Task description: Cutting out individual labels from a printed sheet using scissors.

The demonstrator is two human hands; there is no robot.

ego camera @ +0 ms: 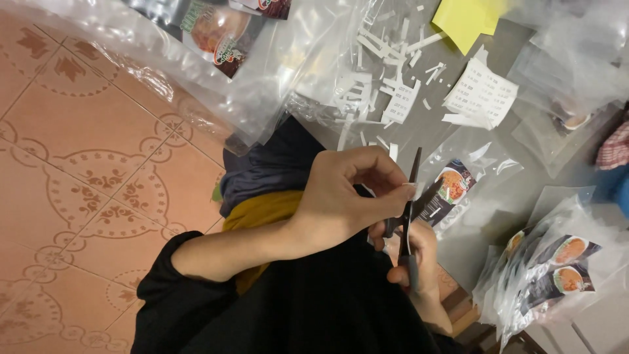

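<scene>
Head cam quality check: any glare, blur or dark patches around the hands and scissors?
Head view: glare streaks on the clear plastic bags along the top; left hand evenly lit and fairly sharp; scissors read as a thin dark shape, blades slightly soft; right hand partly shadowed beneath; the black sleeve loses all detail; paper strips bright, near blown out.

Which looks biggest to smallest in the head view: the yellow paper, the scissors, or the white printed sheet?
1. Scissors, the longest, though nearest the camera.
2. White printed sheet and yellow paper look alike; the paper is cut off by the frame edge, so I can't rank them.
</scene>
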